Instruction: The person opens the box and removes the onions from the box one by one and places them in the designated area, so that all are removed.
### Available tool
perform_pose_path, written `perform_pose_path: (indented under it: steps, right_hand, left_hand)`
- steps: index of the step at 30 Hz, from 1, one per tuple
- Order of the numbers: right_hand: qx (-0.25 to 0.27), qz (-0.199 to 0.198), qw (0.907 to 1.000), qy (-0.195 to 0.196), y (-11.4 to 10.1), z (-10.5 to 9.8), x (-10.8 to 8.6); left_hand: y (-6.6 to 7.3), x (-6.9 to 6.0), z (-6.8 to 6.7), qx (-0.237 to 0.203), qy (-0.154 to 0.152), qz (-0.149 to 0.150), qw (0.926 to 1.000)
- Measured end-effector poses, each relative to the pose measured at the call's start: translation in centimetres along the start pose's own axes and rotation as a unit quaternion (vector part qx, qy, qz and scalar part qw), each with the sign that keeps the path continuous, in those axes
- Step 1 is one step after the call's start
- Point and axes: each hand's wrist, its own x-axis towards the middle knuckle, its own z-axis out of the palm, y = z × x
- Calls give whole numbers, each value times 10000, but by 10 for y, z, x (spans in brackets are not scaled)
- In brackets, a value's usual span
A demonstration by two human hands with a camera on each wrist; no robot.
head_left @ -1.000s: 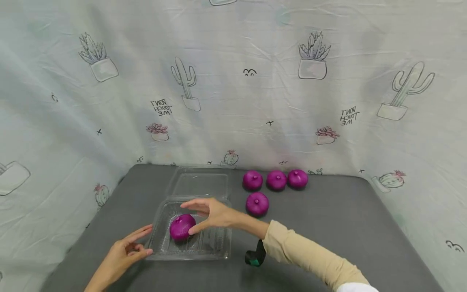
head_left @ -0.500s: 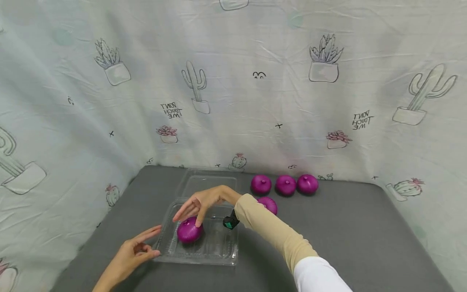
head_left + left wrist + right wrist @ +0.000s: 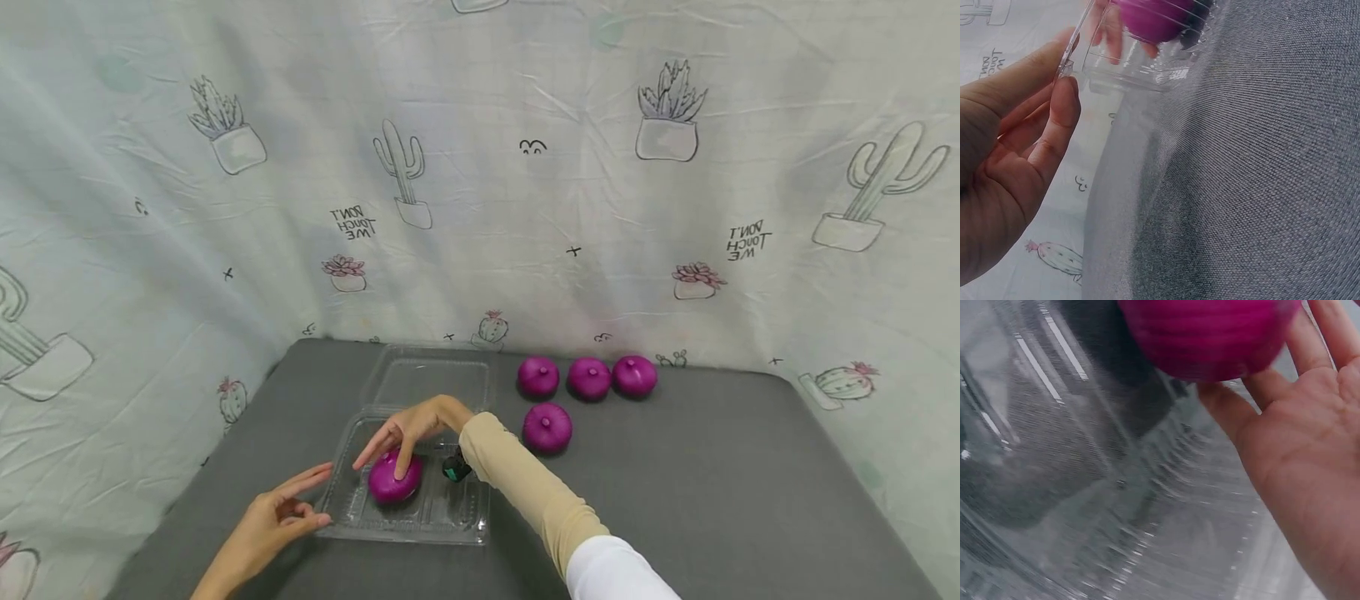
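A purple onion (image 3: 393, 477) sits in the left part of the base of a clear plastic clamshell box (image 3: 450, 532). My right hand (image 3: 420, 422) reaches over it from above, thumb on its near right side and fingers round the far side. In the right wrist view the onion (image 3: 1210, 337) rests against the fingers, its top cut off by the frame edge. At the box's left rim, my left hand (image 3: 266, 525) holds the edge between thumb and fingers. The left wrist view has this hand (image 3: 1022, 131) on the thin clear rim.
The box's lid (image 3: 435, 379) lies folded back behind the base. To its right, three onions (image 3: 588, 379) form a row near the back, with one more onion (image 3: 547, 428) in front. A patterned curtain (image 3: 480, 208) hangs behind the grey table (image 3: 712, 483).
My right hand has swung left and come down onto the onion in the box, and its fingers now grip it. The left hand keeps its place at the rim. The head view has shifted slightly.
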Motion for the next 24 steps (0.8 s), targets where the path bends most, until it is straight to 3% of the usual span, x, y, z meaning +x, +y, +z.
perform_pose_path:
  steps: [12,18,24]
  right_hand:
    - [-399,412,9983,-58,6,18,2]
    - [-376,286,9985,276,6,20,-4]
    - [87,98,9976,678,2,15,-20]
  left_hand:
    - [1,-5,-1,30,-43,75,10000]
    - [1,-7,2,54,-77,217,9997]
    - [1,-2,1,-29,-171,206,9996]
